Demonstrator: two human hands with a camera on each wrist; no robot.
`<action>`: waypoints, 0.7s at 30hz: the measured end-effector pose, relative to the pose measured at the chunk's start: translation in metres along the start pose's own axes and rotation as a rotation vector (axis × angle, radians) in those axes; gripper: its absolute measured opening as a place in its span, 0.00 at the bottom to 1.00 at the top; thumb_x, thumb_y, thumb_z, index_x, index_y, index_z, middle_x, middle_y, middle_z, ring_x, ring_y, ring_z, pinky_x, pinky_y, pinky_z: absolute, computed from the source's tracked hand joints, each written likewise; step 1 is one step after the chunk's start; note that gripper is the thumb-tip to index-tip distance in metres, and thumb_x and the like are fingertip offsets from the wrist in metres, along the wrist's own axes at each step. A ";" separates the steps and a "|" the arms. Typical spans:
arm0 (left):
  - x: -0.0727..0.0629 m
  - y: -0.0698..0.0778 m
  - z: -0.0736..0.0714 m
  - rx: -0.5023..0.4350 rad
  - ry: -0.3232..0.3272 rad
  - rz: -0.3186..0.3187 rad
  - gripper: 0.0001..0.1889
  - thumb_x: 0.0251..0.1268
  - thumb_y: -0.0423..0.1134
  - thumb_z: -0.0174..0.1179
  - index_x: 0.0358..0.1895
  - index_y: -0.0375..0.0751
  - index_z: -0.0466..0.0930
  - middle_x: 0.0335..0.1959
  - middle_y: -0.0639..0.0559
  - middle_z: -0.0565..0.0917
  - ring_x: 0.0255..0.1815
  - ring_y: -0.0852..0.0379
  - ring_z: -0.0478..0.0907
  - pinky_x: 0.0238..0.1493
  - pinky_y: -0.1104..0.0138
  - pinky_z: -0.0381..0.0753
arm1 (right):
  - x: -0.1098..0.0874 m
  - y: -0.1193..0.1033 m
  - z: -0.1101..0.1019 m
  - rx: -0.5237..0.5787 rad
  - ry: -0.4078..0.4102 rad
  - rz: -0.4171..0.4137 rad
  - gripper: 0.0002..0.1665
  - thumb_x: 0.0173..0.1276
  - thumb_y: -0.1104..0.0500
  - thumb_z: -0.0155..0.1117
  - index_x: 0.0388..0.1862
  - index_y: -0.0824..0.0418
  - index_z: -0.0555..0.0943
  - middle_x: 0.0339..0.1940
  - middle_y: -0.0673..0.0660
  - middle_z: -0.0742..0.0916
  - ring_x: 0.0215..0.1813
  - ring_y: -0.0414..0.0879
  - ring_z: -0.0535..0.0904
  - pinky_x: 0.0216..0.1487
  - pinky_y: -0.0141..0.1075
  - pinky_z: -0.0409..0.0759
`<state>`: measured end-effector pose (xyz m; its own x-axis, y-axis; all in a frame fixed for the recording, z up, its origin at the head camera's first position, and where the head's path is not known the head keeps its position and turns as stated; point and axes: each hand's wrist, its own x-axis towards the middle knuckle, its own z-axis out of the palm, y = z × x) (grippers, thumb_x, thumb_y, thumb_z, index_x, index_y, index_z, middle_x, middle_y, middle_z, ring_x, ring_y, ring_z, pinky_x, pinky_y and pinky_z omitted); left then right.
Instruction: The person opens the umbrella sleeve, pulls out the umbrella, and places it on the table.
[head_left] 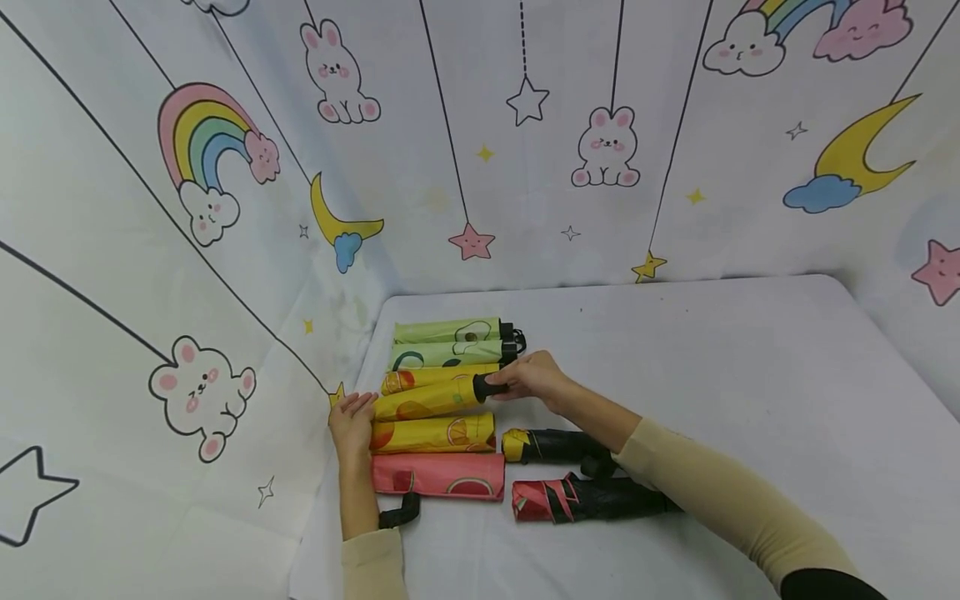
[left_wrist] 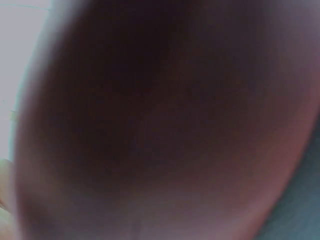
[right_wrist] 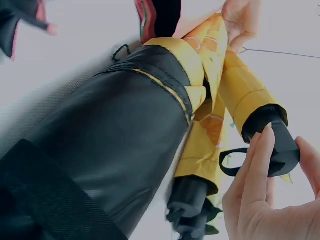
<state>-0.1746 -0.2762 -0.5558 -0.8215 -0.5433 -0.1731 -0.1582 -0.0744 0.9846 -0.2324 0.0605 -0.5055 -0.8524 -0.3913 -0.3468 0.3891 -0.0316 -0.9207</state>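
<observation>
A folded yellow fruit-print umbrella [head_left: 427, 401] lies between both hands, slightly tilted above the other yellow ones. My right hand [head_left: 534, 377] pinches its black handle [right_wrist: 284, 147] between thumb and fingers, as the right wrist view shows. At the opposite end, my left hand [head_left: 352, 427] holds the umbrella by its tip with its fingers. Just above lies another yellow umbrella [head_left: 397, 382], partly covered, and below is a yellow fruit-print bundle [head_left: 435, 434]. Dark blur fills the left wrist view, hiding that hand's work.
Two green avocado-print umbrellas [head_left: 442, 355] lie at the back. Nearer is a pink watermelon-print umbrella [head_left: 438, 477] with a black handle. Under the right forearm lie a black-and-yellow umbrella [head_left: 555, 447] and a black-and-red umbrella [head_left: 600, 498]. A cartoon-print cloth [head_left: 525, 192] stands behind the white table [head_left: 712, 367].
</observation>
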 end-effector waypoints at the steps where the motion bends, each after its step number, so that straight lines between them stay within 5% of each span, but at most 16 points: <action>1: 0.000 0.000 0.000 -0.002 -0.002 0.000 0.27 0.76 0.21 0.52 0.74 0.24 0.59 0.67 0.26 0.76 0.68 0.38 0.77 0.61 0.73 0.79 | -0.001 -0.001 0.000 -0.003 -0.001 -0.005 0.14 0.61 0.62 0.80 0.42 0.70 0.90 0.48 0.65 0.90 0.45 0.55 0.92 0.59 0.55 0.83; 9: 0.001 0.001 -0.001 -0.020 0.011 0.001 0.27 0.75 0.20 0.51 0.74 0.24 0.59 0.66 0.28 0.77 0.67 0.39 0.79 0.69 0.63 0.75 | -0.004 -0.007 -0.002 0.016 0.017 -0.001 0.18 0.58 0.62 0.82 0.44 0.72 0.90 0.50 0.66 0.90 0.45 0.56 0.92 0.60 0.56 0.83; 21: -0.001 0.004 -0.001 -0.027 0.016 -0.015 0.28 0.75 0.19 0.50 0.76 0.26 0.58 0.67 0.30 0.76 0.67 0.41 0.79 0.69 0.62 0.75 | -0.010 -0.010 -0.012 0.041 0.048 -0.031 0.20 0.58 0.62 0.82 0.46 0.73 0.89 0.48 0.68 0.90 0.43 0.56 0.92 0.54 0.51 0.87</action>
<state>-0.1736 -0.2769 -0.5513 -0.8103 -0.5551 -0.1875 -0.1552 -0.1052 0.9823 -0.2316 0.0755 -0.4953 -0.8795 -0.3453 -0.3276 0.3755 -0.0806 -0.9233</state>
